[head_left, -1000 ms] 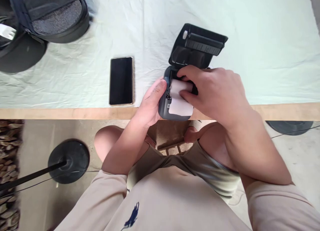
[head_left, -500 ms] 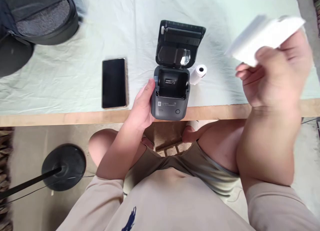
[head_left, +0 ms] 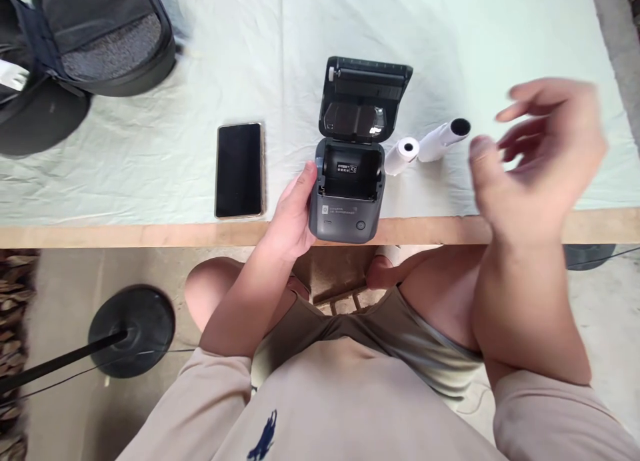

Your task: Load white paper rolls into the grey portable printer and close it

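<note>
"While the left hand (head_left: 295,211) grips that small dark printer (head_left: 345,229) by its side, where is the thing sitting?"

"At the near edge of the table (head_left: 450,230), right in front of the person's lap. The thumb lies along its left side, near the top."

"And its lid (head_left: 357,88)?"

"Swung up and leaning back, with the roller showing on its inner face. I can see straight into the compartment (head_left: 350,171), down to the white print on its inner wall."

"What are those white things to the right of it?"

"Two paper rolls. The nearer roll (head_left: 399,158) lies close beside the printer, its small dark core facing up; I can't tell whether they touch. Just past it is the farther roll (head_left: 433,145), with a much wider dark opening at its end."

"How about the right hand (head_left: 540,161)?"

"Over the right part of the table, a little apart from the farther roll. Its fingers are loosely curled, the thumb well away from them, with nothing between. It's blurred."

"On the other side I see a phone (head_left: 239,170), dark screen up, on the pale cloth (head_left: 300,41)."

"And a black case (head_left: 100,81) lies open at the far left, grey lining inside."
</note>
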`<state>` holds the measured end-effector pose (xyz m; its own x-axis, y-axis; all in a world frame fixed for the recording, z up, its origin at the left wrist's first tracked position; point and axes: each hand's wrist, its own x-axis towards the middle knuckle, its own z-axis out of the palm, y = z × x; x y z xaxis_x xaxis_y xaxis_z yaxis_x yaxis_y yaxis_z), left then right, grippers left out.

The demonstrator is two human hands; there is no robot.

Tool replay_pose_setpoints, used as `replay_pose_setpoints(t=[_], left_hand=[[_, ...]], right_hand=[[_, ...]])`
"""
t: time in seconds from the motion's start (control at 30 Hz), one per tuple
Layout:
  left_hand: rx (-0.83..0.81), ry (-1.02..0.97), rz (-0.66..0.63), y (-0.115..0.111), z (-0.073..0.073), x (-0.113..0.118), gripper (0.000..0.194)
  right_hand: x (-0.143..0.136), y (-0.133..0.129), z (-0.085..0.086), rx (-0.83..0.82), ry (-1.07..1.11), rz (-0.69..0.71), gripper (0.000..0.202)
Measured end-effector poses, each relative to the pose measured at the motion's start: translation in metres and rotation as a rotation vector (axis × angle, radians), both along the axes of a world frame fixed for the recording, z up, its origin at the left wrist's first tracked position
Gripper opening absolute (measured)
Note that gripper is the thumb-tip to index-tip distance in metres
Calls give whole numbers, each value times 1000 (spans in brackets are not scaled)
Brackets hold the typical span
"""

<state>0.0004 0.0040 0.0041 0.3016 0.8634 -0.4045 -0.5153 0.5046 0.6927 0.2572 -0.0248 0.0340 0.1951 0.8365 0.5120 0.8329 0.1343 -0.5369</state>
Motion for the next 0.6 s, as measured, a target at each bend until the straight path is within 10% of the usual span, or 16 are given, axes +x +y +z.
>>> replay_pose_setpoints(t=[0.3,0.6], left_hand=[[5,1,11,0,-1,0,36],[16,5,6,-2,3,0,39]], right_hand=[[-43,33,-42,-225,-118,112,35],[-39,23,-32,-191,179,135,55]])
